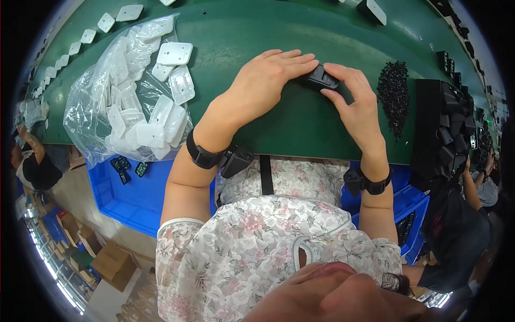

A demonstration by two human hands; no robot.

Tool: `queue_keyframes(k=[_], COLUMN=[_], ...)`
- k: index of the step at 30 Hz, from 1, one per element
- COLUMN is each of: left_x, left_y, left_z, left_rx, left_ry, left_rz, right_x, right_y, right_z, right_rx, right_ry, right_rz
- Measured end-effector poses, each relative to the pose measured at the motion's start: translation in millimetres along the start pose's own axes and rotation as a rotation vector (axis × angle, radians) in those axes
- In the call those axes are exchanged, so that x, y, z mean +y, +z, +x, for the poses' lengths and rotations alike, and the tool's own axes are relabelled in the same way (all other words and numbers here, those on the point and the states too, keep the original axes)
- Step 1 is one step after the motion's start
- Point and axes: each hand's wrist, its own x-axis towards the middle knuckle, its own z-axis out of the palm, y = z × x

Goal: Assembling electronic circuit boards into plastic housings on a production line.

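Observation:
A small black plastic case point(324, 80) lies on the green table between my hands, slightly tilted. At its left end, the fingers of my left hand point(263, 78) are pressed together and reach over its far edge; the thumb is hidden. My right hand point(358, 102) closes on its right end, with the forefinger along the far side and the thumb at the near side. Just right of my right hand is a heap of tiny black pieces point(393, 99).
A clear plastic bag point(88, 102) holding white plates point(129, 96) lies at left. At right stands a black box point(429, 112) of black housings point(450, 118). Blue bins point(134, 212) sit below the table edge, one with green circuit boards point(120, 166). White pieces point(106, 22) line the far left.

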Motion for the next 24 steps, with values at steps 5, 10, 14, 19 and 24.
queue_keyframes(k=[5, 10, 14, 19, 24], left_x=[10.4, 9.4, 18.2, 9.6, 7.1], left_y=[-0.1, 3.0, 10.2, 24.1, 25.1], left_z=[-5.1, -9.8, -9.3, 9.2, 24.8], left_rx=[-0.020, 0.019, 0.042, 0.109, 0.208], left_ry=[-0.055, 0.015, 0.022, 0.002, -0.168], left_rz=[0.124, 0.291, 0.355, 0.372, -0.137], right_x=[-3.6, -5.6, 3.2, 19.3, 14.1], right_y=[5.4, 10.1, 9.1, -8.4, 4.1], right_z=[-0.2, -1.2, 0.9, 17.6, 12.5], right_rx=[0.006, 0.024, 0.032, -0.157, 0.117], right_ry=[-0.050, -0.076, -0.117, 0.298, 0.269], right_rz=[-0.119, -0.166, -0.149, 0.325, 0.972])
